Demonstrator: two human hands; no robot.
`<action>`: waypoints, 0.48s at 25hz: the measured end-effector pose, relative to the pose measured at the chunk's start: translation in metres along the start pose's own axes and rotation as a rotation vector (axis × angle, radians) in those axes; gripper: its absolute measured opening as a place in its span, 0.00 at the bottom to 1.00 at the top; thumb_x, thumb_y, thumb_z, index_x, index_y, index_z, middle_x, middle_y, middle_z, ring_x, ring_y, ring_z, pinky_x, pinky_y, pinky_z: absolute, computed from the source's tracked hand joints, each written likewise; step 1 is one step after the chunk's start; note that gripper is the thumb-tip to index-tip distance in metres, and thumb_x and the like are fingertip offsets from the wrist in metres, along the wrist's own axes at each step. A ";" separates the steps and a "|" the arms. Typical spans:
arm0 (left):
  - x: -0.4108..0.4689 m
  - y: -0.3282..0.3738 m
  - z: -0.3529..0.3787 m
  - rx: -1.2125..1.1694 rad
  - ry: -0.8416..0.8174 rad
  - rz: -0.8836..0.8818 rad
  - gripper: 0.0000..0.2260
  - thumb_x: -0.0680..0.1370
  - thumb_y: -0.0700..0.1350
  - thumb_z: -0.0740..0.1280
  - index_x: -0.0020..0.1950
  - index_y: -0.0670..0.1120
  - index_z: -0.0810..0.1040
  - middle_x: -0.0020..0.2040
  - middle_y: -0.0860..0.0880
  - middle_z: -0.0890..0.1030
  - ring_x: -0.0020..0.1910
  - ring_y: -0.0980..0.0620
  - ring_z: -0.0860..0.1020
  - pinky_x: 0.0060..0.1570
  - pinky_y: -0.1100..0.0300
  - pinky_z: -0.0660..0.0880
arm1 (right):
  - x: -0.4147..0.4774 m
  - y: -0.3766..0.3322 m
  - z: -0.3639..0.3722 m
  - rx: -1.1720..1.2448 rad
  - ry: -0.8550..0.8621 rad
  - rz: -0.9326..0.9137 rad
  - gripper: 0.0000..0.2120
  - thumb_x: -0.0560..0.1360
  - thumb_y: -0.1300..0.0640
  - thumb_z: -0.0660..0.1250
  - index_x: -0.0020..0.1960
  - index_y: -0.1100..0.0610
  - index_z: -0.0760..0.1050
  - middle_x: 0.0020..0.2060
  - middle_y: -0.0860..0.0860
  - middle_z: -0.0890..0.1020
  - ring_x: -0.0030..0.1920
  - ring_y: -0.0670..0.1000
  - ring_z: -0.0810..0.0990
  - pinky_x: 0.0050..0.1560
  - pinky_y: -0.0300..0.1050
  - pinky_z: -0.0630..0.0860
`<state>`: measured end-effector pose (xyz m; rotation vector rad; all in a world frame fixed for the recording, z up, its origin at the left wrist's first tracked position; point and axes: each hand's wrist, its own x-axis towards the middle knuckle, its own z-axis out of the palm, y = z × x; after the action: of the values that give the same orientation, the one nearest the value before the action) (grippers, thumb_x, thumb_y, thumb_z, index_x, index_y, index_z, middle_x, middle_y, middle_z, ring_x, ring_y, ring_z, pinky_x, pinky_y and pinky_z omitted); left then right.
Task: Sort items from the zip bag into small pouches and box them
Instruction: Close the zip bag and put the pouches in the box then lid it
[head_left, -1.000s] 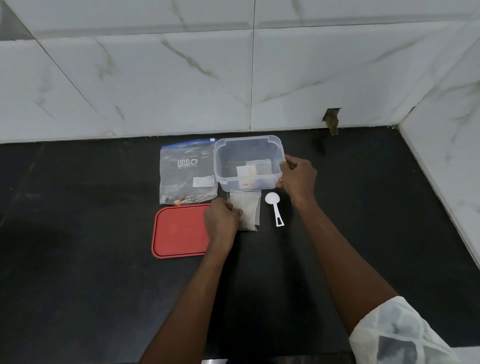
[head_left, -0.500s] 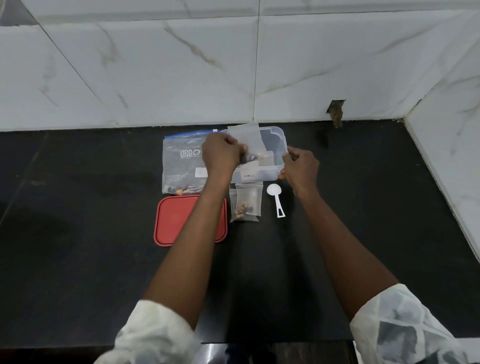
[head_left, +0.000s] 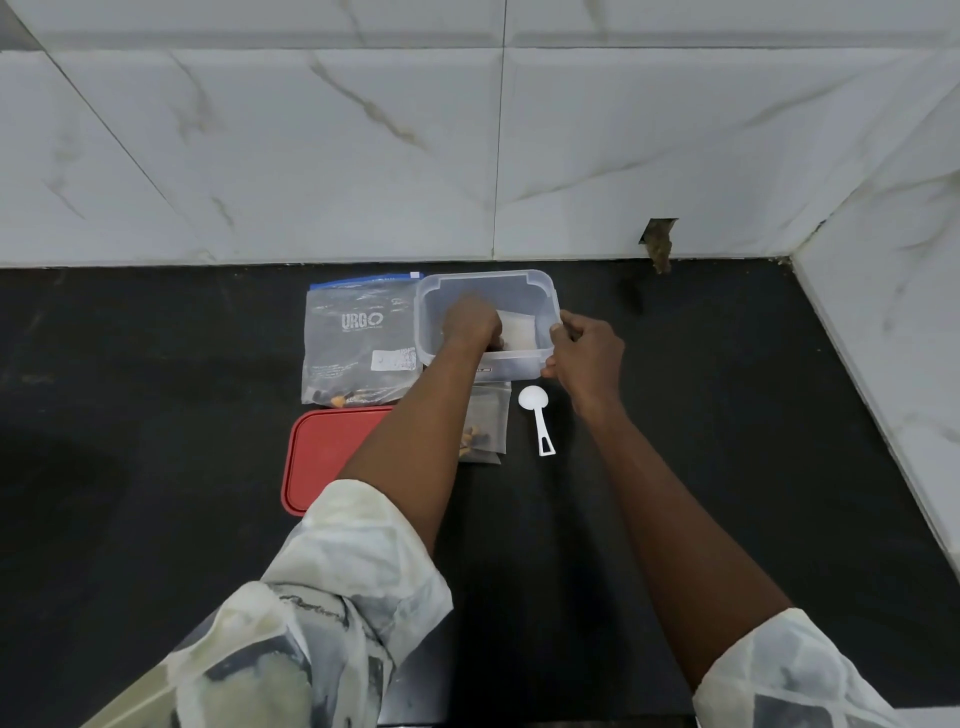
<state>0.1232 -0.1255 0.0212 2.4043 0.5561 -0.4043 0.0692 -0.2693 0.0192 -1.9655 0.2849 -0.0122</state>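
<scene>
Left hand (head_left: 470, 325) dipped into the box (head_left: 515, 367), lower than before, fingers curled on the pouch (head_left: 519, 332); right hand (head_left: 587, 358) gripped the box's corner.

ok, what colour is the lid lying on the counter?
The lid is plain red, no pattern; the head view shows it.

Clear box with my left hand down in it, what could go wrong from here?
Your left forearm passes right over the filled pouches on the counter; drawing back low could drag them. The right hand grips only one corner of the clear box, so it might pivot against the zip bag.
</scene>
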 end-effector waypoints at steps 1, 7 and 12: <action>0.001 0.000 0.002 0.040 -0.017 0.011 0.12 0.74 0.42 0.77 0.54 0.39 0.83 0.58 0.43 0.83 0.58 0.45 0.82 0.55 0.56 0.77 | 0.000 0.000 0.000 0.000 0.001 -0.001 0.15 0.80 0.61 0.62 0.66 0.59 0.76 0.56 0.54 0.84 0.34 0.50 0.84 0.30 0.36 0.80; 0.006 -0.006 0.005 0.057 -0.023 0.021 0.16 0.76 0.44 0.75 0.61 0.38 0.82 0.61 0.43 0.82 0.58 0.46 0.81 0.60 0.57 0.76 | -0.001 -0.001 -0.001 -0.030 -0.001 -0.003 0.16 0.80 0.61 0.63 0.67 0.59 0.76 0.59 0.54 0.82 0.36 0.51 0.85 0.29 0.33 0.78; 0.007 -0.001 0.003 0.025 -0.098 0.008 0.14 0.77 0.43 0.74 0.60 0.37 0.82 0.56 0.43 0.85 0.55 0.47 0.83 0.60 0.57 0.75 | -0.003 -0.005 -0.001 -0.023 0.003 0.018 0.15 0.80 0.61 0.63 0.66 0.59 0.77 0.53 0.54 0.84 0.31 0.50 0.85 0.33 0.39 0.82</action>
<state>0.1283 -0.1247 0.0156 2.3952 0.5000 -0.5254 0.0673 -0.2679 0.0247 -1.9864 0.3058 -0.0009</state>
